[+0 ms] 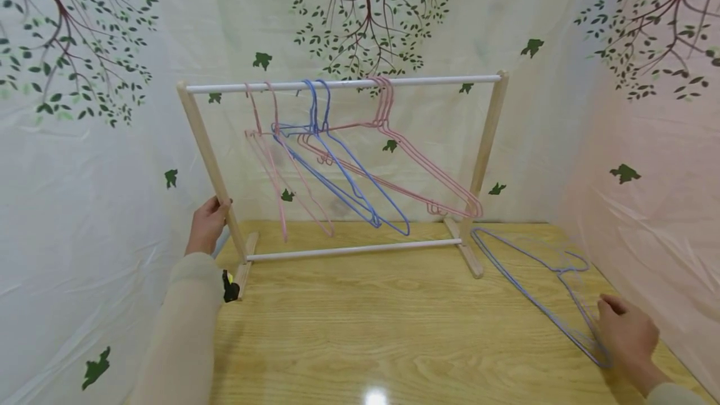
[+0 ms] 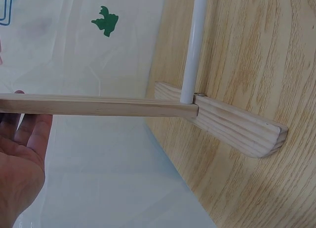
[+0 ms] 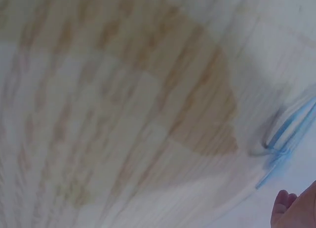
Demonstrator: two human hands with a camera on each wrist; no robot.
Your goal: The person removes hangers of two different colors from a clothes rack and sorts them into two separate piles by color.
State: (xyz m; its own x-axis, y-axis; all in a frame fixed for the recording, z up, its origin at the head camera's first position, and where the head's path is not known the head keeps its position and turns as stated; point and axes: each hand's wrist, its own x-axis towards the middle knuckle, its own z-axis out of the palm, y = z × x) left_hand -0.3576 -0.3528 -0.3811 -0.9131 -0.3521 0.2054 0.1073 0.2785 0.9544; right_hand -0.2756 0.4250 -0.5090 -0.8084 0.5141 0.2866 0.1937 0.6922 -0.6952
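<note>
Left fingers (image 2: 42, 133) gripping rack post (image 2: 98, 106), right fingers (image 1: 617, 307) curled by blue hanger (image 1: 560, 271), hold unclear

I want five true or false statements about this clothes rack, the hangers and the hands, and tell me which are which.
1. The left hand grips a wooden upright. True.
2. The right hand grips the top rail. False: it is down near a blue hanger on the table.
3. Blue hangers hang between two groups of pink hangers. True.
4. The clothes rack lies flat. False: it stands upright.
5. The top rail is white. True.
</note>
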